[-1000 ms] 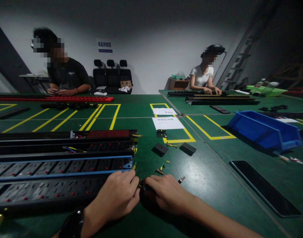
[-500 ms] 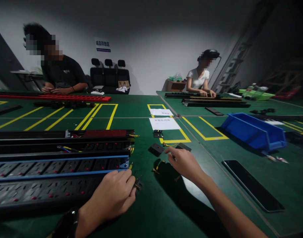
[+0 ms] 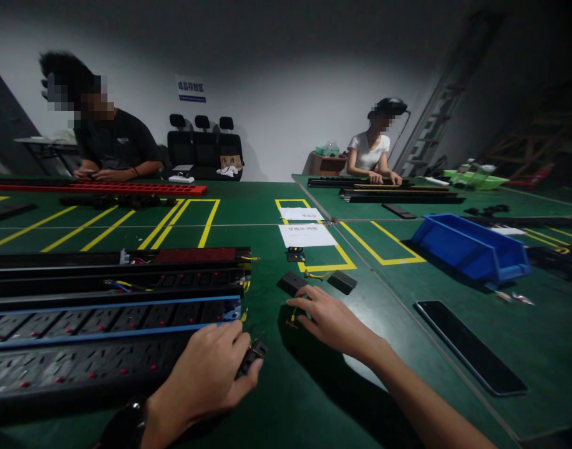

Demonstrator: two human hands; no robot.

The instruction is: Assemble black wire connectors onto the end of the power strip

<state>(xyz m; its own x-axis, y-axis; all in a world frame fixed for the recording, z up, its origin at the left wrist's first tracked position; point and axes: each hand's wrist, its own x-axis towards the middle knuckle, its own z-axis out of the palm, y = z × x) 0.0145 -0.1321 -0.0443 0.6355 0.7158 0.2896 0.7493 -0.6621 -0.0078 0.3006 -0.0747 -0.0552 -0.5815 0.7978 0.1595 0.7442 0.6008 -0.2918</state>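
Note:
My left hand [image 3: 211, 368] is closed around a small black plastic part [image 3: 254, 357] with thin brass-coloured strips, beside the end of a black power strip [image 3: 70, 365] with red-dotted sockets. Just beyond lies a blue-edged power strip [image 3: 108, 318]. My right hand [image 3: 325, 315] hovers with its fingers apart over a short yellow-green wire [image 3: 293, 317] on the table; whether a fingertip touches it I cannot tell. Past those fingers sit two flat black blocks, a left block [image 3: 291, 283] and a right block [image 3: 342, 282]. Another yellow wire [image 3: 316, 275] lies between them.
A blue bin [image 3: 473, 249] and a phone [image 3: 470, 346] lie to the right. White paper sheets [image 3: 307, 235] are ahead, inside yellow tape lines. More strips with wires [image 3: 201, 254] lie at left. Two co-workers, a left person [image 3: 120, 146] and a right person [image 3: 370, 153], work across the table.
My right hand has moved left and nearer, from beside the black blocks to over the short wire, and its fingers have spread. The left hand keeps its black part, which has turned slightly.

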